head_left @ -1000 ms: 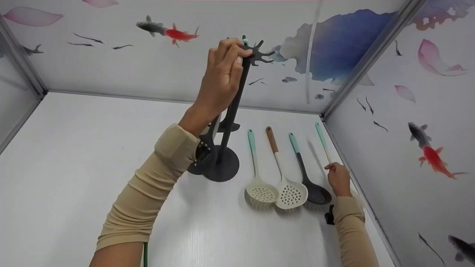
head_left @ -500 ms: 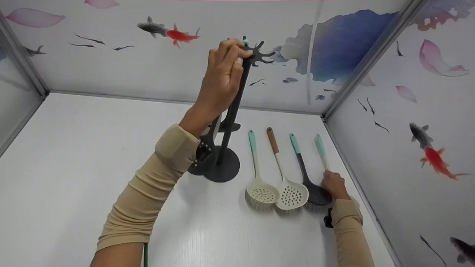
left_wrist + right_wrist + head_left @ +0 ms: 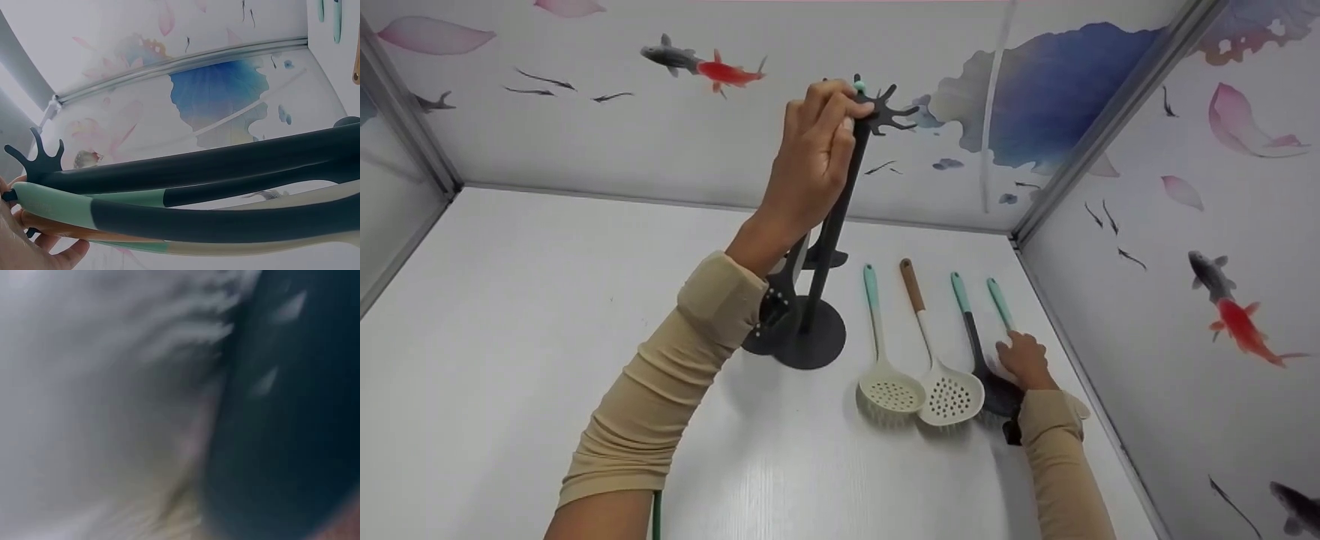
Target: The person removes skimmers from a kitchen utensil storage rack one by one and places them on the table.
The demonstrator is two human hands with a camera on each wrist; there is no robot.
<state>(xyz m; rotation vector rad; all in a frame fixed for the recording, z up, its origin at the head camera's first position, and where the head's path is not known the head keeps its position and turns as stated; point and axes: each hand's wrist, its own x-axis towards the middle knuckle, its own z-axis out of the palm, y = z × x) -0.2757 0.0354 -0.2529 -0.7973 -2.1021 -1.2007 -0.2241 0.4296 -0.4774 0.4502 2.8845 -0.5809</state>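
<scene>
My left hand [image 3: 815, 154] grips the hooked top of a black utensil rack [image 3: 840, 199]. Several utensils hang from it, including a black one with a mint handle [image 3: 53, 203] and one with a brown handle [image 3: 67, 226] in the left wrist view. At the right, my right hand [image 3: 1024, 358] holds the stem of a mint-handled kitchen utensil [image 3: 1000, 300]; its pale head is mostly behind the sleeve. Just left of that hand lies a black skimmer [image 3: 997, 391], partly covered. In the blurred right wrist view, a dark surface [image 3: 287, 410] fills the right side.
Left of the black skimmer lie a white skimmer with a brown handle [image 3: 951, 394] and a cream skimmer with a mint handle [image 3: 891, 388], on the white table [image 3: 585, 300]. Printed panels [image 3: 1117, 202] wall in the back and right sides. The rack's round base [image 3: 821, 341] stands mid-table.
My right hand has moved left, closer to the black skimmer, and the mint handle it holds has shifted left and come nearer. My left hand stays on the rack top.
</scene>
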